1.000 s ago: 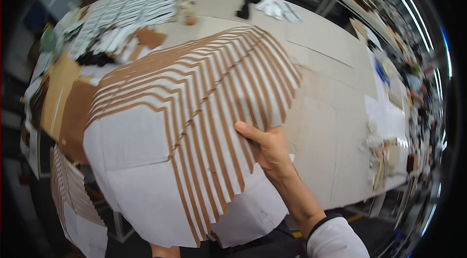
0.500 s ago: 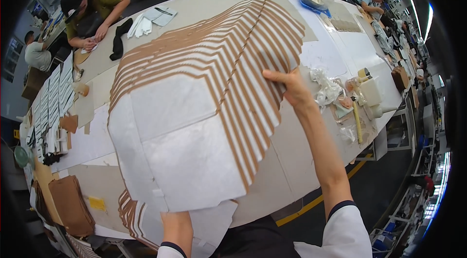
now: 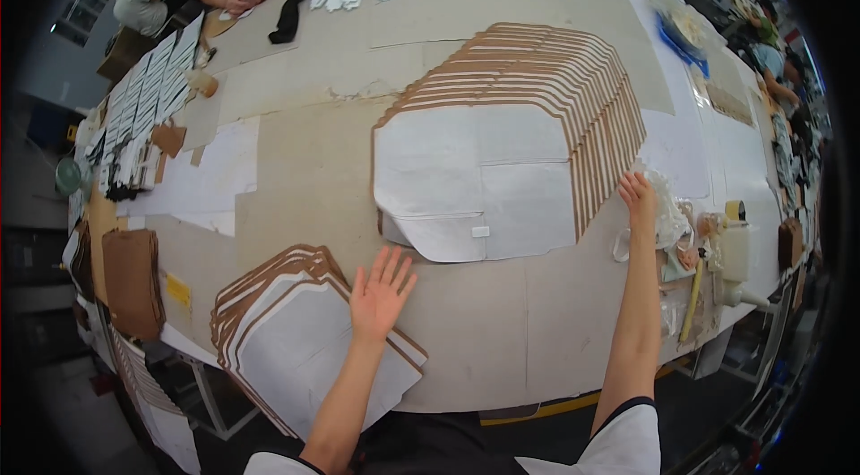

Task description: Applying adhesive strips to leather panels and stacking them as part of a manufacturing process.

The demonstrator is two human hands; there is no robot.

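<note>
A fanned stack of white panels with brown edges (image 3: 475, 175) lies flat on the table, its layers stepped toward the back and right. My left hand (image 3: 380, 296) is just below the stack's near left corner, palm up with fingers spread, holding nothing. It hovers over the right part of a second, smaller stack of similar panels (image 3: 296, 345) at the table's near left edge. Beside the fanned stack's right edge, my right hand (image 3: 638, 196) is raised with its fingers apart and nothing in it. Crumpled white plastic (image 3: 670, 211) is right behind that hand.
On the right stand a white bottle (image 3: 736, 253) and a yellow-handled tool (image 3: 691, 303). A blue tray (image 3: 683, 45) is at the far right. Brown pieces (image 3: 132, 282) are stacked left, near a yellow pad (image 3: 178, 290). A co-worker's hands (image 3: 242, 0) work at the far left.
The fanned stack, held up and tilted in both hands before, now lies flat farther right on the table. Both hands have let go. The view has shifted, uncovering the near left stack.
</note>
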